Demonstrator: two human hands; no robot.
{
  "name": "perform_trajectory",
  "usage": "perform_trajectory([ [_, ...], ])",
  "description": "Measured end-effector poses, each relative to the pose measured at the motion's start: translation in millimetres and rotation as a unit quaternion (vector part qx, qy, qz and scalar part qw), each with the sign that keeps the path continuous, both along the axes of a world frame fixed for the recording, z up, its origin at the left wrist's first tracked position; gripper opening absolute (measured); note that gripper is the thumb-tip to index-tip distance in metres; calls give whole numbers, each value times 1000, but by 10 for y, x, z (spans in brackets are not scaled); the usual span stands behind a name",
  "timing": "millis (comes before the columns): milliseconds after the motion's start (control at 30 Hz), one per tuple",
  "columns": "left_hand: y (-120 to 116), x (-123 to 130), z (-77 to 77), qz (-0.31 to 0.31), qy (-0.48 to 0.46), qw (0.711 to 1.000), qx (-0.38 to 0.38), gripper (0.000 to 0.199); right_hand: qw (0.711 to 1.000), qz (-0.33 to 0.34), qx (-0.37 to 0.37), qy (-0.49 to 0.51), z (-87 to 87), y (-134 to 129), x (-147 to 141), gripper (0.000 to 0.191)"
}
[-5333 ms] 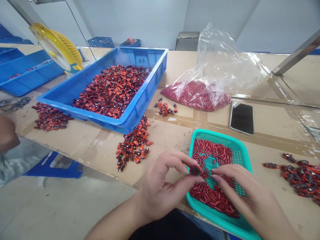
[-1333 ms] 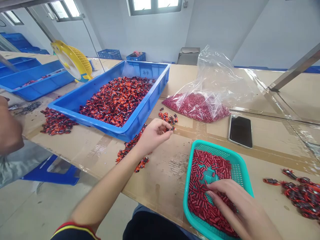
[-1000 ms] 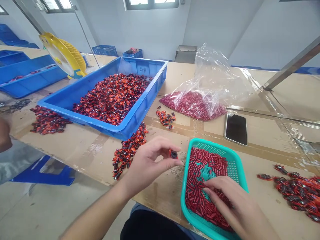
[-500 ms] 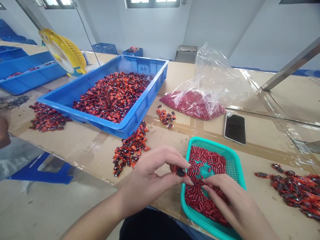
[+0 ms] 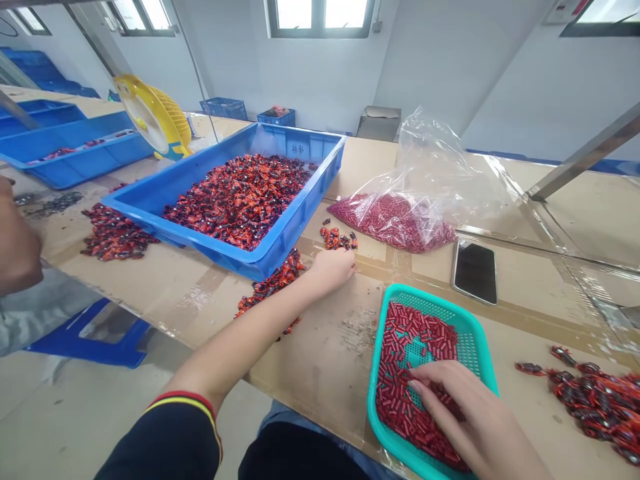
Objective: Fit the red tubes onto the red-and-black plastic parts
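My left hand (image 5: pixel 334 272) is stretched forward over the table, its fingers curled beside a small cluster of orange-and-black parts (image 5: pixel 336 237). The back of the hand hides its fingertips, so I cannot make out what they hold. Over the green perforated basket (image 5: pixel 479 357) is my right hand (image 5: pixel 465 410), thumb and forefinger pinched at what looks like a short red tube (image 5: pixel 411 367). Many loose red tubes (image 5: pixel 407 420) cover much of the basket floor. Partly behind my left forearm lies a longer pile of orange-and-black parts (image 5: pixel 273 285).
A blue tray (image 5: pixel 227 257) heaped with similar parts stands behind my left arm. Beyond the basket are a clear bag of red tubes (image 5: pixel 400 217) and a phone (image 5: pixel 475 272). More parts (image 5: pixel 595 403) lie at right. A yellow fan (image 5: pixel 155 117) and another person's arm (image 5: pixel 17 243) are at left.
My left hand has moved forward and left, from above the basket to the small cluster; the black-and-orange part it held is out of sight. My right hand stays over the basket.
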State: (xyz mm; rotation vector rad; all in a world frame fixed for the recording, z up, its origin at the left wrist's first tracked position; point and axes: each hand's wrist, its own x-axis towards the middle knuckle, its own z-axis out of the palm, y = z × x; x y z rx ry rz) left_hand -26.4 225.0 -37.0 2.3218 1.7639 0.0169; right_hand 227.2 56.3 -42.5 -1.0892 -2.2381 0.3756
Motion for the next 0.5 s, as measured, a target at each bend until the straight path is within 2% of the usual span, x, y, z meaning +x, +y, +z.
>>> perform_trajectory([
  [200,11,-112,26,26,34,998,51,36,1000,3,20,-13,21,22,-21,19],
  [433,-202,-681,204,36,102,992,72,27,999,5,50,-20,66,26,-29,25],
  [500,-234,-774,221,31,126,989,68,26,999,6,46,-21,72,27,-30,25],
])
